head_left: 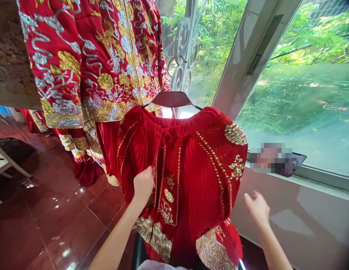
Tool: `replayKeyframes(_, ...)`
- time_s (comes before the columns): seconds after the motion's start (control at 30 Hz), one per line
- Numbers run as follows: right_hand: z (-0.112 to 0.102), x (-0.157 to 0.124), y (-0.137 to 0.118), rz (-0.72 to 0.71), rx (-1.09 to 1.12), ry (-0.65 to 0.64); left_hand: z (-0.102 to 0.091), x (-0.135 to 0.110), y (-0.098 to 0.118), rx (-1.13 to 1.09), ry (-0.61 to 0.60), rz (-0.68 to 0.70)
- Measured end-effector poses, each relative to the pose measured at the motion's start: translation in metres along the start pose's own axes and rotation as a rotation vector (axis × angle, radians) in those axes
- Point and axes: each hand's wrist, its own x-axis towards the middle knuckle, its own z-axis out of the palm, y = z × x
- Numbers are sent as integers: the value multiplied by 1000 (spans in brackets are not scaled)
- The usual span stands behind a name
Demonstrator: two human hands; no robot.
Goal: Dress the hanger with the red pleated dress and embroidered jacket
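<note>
In front of me a red pleated skirt [202, 168] with gold beading and a gathered waistband hangs from a dark hanger [173, 99]. A thin red tie cord [166, 139] is looped in a bow at the middle of the waistband. My left hand [144, 184] is closed in a pinch at the skirt's front, where a loose length of the cord runs down to the fingers; the fingertips are partly hidden. Off the skirt's right side, my right hand [258, 208] is held in the air with loosely curled fingers, touching nothing.
A red jacket [118, 71] with gold and silver embroidery hangs at the left. A phone [291, 164] lies on the window sill [329, 186] to the right. A white chair [11, 163] and a black bag [16, 148] stand on the red tiled floor [70, 217].
</note>
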Motion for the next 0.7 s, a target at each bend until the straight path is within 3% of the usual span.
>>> replayKeyframes(0.07, -18, 7, -37, 76, 31, 282, 23, -28, -22, 33, -177, -64)
replayKeyframes(0.1, -29, 6, -63, 18, 102, 502, 33, -41, -30, 35, -262, -94)
replayKeyframes(0.13, -39, 1, -92, -119, 149, 694, 42, -51, -36, 33, -322, -116)
replayKeyframes(0.2, -53, -11, -154, -472, 266, 909, 53, -63, -39, 30, -402, -105)
replayKeyframes(0.23, -57, -15, -185, -689, 310, 917, 56, -65, -38, 27, -426, -75)
replayKeyframes(0.33, -51, -8, -264, -1026, 380, 624, 57, -62, -25, 22, -486, 27)
replayKeyframes(0.43, -34, 24, -312, -1094, 200, 278, 59, -55, -19, 35, -506, 43)
replayKeyframes(0.57, -23, 64, -322, -1143, 10, -28, 58, -50, -42, 70, -486, -3)
replayKeyframes(0.7, -28, 82, -301, -1247, 52, -91, 41, -55, -88, 123, -446, -85)
